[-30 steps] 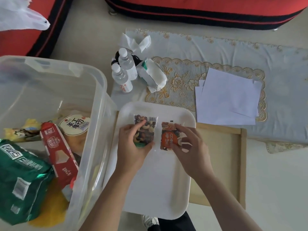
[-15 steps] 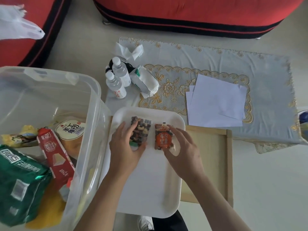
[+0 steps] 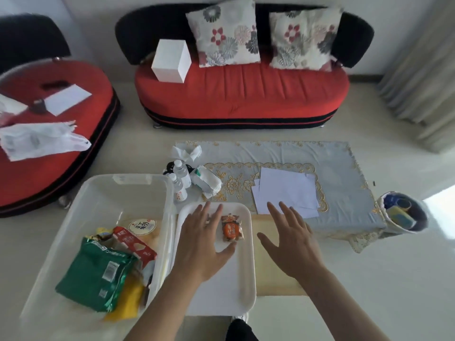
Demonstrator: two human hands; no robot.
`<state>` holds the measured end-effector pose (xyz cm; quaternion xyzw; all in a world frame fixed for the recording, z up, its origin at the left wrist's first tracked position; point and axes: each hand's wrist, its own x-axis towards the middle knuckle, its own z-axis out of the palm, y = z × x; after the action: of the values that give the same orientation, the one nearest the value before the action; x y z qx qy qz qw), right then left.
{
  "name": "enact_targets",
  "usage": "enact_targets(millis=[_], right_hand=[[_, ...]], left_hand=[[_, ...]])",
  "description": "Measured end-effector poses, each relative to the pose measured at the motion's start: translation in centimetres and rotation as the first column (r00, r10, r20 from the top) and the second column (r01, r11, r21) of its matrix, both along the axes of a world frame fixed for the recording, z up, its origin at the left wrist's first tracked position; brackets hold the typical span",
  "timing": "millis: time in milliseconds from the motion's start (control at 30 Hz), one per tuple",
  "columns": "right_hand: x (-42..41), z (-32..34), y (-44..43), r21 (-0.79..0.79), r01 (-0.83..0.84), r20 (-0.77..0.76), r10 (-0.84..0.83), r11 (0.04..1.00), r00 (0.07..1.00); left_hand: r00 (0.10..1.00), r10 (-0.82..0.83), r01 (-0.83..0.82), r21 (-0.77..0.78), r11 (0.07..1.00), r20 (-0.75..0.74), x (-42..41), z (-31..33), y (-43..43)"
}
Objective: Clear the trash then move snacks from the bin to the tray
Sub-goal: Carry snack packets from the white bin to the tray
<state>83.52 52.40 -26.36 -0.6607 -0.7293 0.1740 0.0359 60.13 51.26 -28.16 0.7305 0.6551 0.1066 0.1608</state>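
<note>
Presently, left hand [image 3: 200, 242] spread flat over the tray [image 3: 221, 291], right hand [image 3: 293, 242] spread just beside it, neither holding anything; orange packet [image 3: 231, 230] lies on the tray. Green bag [image 3: 98, 274] in the bin [image 3: 103, 205] looks light, crinkly, slippery: best pinched at an edge seam

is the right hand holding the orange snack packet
No, the right hand is open and empty beside the white tray, where the orange snack packet lies.
</note>
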Motion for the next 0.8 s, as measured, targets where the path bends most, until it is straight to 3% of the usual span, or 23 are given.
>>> enact_targets(millis=[233, 433, 800], right_hand=[[2.6, 9.2, -9.8, 0.087, 0.1, 0.13, -0.111, 0.991, 0.985], [7.3, 15.7, -18.4, 0.153, 0.276, 0.135, -0.296, 0.949, 0.945], [22.4, 22.3, -35.4, 0.273, 0.693, 0.061, -0.732, 0.667, 0.679]], left_hand=[[0.981, -0.132, 0.144, 0.081, 0.986, -0.139, 2.1, 9.8, -5.9], [0.945, -0.297, 0.31, 0.091, 0.946, -0.135, 7.7, 16.6, -11.1], [0.728, -0.664, 0.685, 0.134, 0.716, -0.171, 27.7, 23.9, -18.0]])
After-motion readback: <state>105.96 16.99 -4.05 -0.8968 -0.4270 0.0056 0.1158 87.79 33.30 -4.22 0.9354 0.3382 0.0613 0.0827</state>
